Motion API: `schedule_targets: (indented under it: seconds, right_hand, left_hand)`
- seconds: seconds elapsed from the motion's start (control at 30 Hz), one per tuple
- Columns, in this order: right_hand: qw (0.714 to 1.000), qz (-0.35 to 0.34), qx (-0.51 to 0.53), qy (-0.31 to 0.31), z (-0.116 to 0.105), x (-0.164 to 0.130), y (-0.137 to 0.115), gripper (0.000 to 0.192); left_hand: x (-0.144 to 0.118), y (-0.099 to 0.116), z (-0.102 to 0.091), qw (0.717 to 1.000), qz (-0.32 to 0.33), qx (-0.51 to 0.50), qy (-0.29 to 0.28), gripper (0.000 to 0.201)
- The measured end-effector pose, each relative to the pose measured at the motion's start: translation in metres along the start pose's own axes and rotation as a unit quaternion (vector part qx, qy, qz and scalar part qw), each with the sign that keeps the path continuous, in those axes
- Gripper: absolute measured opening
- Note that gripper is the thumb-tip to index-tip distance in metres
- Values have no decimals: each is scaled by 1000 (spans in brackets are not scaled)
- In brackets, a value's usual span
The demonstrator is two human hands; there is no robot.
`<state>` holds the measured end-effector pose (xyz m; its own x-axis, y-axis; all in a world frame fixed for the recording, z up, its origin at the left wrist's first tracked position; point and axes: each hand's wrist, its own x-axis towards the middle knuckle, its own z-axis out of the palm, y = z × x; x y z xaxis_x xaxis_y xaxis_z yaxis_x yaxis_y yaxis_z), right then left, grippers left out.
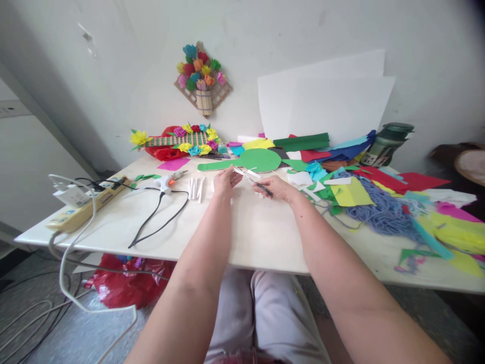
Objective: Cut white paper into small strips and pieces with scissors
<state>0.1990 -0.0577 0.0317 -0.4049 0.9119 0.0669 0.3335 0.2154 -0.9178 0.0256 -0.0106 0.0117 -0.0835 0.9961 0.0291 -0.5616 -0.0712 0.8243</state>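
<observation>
Centre of frame: the right hand (pixel 278 189) grasps scissors (pixel 253 181), fingers closed about the handles, blades pointing left. The left hand (pixel 226 182) pinches a small white piece (pixel 239 172) at the blades, above the bench (pixel 250 232). Glue gun (pixel 166 181) at left.

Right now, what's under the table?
Under the table: a red plastic bag on the floor, loose cables trailing down from the power strip, and the person's lap in light trousers. The tabletop hides anything farther back.
</observation>
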Motion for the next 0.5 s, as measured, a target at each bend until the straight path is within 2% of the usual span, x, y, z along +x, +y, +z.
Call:
schedule_targets:
  seconds: [0.23,0.5]
  right_hand:
    - [1000,-18,-25,1,-3,6,11,43]
    - [999,-13,-33,6,-3,4,8,46]
  left_hand:
    - [0,1,1,1000,-5,4,4,22]
    - [-1,3,1,1000,-9,3,14,18]
